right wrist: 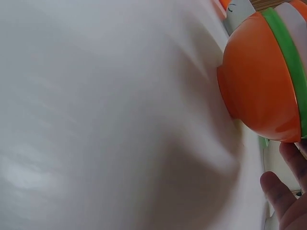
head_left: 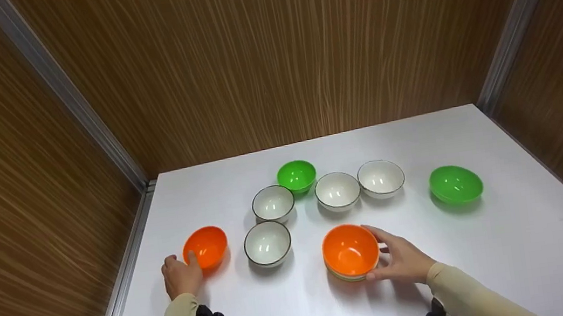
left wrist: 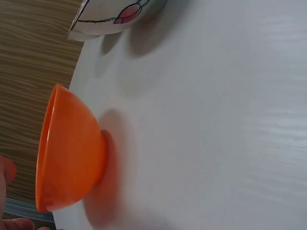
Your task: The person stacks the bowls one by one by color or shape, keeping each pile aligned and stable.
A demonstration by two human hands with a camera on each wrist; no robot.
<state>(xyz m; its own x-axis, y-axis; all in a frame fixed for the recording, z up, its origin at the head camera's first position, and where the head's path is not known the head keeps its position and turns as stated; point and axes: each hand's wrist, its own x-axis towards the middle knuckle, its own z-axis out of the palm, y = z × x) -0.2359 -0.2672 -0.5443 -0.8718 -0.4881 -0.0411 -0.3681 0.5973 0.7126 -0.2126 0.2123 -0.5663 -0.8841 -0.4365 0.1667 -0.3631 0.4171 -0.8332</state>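
In the head view, my right hand (head_left: 401,259) holds a stack of nested bowls (head_left: 351,251) from the right side, its thumb at the near edge and its fingers at the far edge. The right wrist view shows an orange bowl (right wrist: 261,79) at the bottom of the stack, with green and white rims above it and orange on top. My left hand (head_left: 183,276) is at the near left rim of a single orange bowl (head_left: 210,246), thumb over the rim and fingers outside. In the left wrist view, the thumb (left wrist: 7,170) stands apart from that bowl's rim.
Between the hands stands a dark-rimmed white bowl (head_left: 267,242), with another white bowl (head_left: 272,202) behind it. Two white bowls, one left (head_left: 337,190) and one right (head_left: 381,177), sit farther back. One green bowl (head_left: 296,175) is at the back, another green bowl (head_left: 455,184) at right. Wooden panels (head_left: 268,56) enclose the table.
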